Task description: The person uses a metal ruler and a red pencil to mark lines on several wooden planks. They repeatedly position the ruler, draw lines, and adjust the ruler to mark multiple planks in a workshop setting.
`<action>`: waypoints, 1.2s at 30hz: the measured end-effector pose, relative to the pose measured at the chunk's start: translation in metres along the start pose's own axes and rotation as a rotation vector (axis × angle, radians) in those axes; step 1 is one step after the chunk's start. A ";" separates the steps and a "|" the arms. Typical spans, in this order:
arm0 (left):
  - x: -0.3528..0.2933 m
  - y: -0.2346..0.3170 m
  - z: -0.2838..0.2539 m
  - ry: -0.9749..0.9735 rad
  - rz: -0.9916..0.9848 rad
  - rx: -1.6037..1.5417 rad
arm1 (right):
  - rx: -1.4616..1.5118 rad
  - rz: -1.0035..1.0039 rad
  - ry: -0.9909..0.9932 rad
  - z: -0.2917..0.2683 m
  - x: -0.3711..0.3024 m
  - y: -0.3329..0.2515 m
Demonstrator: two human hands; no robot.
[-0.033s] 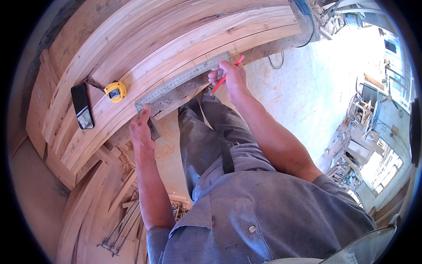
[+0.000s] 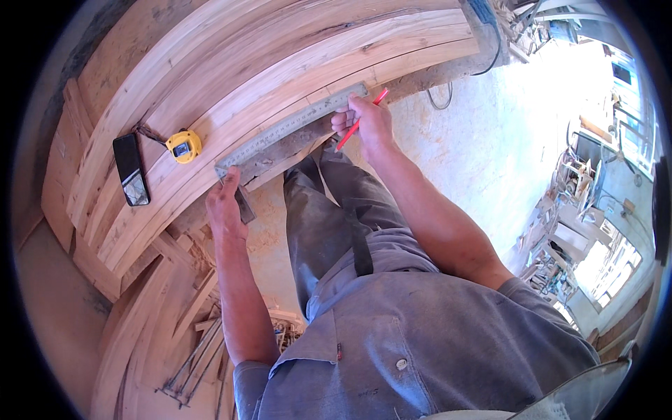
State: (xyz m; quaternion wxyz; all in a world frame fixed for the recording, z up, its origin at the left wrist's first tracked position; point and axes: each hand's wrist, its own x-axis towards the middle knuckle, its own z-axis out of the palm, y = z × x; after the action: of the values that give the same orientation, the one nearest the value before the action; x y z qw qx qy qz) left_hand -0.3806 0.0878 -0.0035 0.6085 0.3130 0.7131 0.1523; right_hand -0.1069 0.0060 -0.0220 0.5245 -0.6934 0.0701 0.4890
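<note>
A metal carpenter's square [image 2: 288, 124] lies with its long marked blade along the near edge of the pale wooden boards [image 2: 301, 66]. My left hand [image 2: 225, 206] is closed on the square's corner, thumb on top, and its short arm shows beside my fingers. At the blade's far right end my right hand [image 2: 369, 126] rests its thumb on the metal, fingers curled. A red pencil [image 2: 362, 120] slants through that hand, with one end pointing up and right. Thin pencil lines cross the boards beyond the blade.
Left of the square, a yellow tape measure [image 2: 184, 145] and a black phone [image 2: 131, 169] rest on the boards. More curved timber pieces [image 2: 143, 329] and several metal clamps [image 2: 192, 367] are at lower left. A cable [image 2: 498, 52] hangs at the bench's right end.
</note>
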 end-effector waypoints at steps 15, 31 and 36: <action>0.001 -0.001 0.001 0.001 0.010 0.053 | 0.002 0.002 0.001 0.001 -0.001 -0.002; 0.001 -0.003 0.000 -0.033 0.017 0.065 | 0.039 -0.010 -0.027 -0.003 0.001 0.002; 0.004 -0.006 0.000 -0.039 0.011 0.041 | 0.030 -0.009 -0.022 -0.001 0.000 -0.001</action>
State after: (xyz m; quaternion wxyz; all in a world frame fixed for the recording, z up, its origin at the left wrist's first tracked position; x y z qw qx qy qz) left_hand -0.3827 0.0856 -0.0098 0.6147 0.3322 0.7026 0.1348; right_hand -0.1057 0.0057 -0.0207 0.5380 -0.6803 0.0685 0.4930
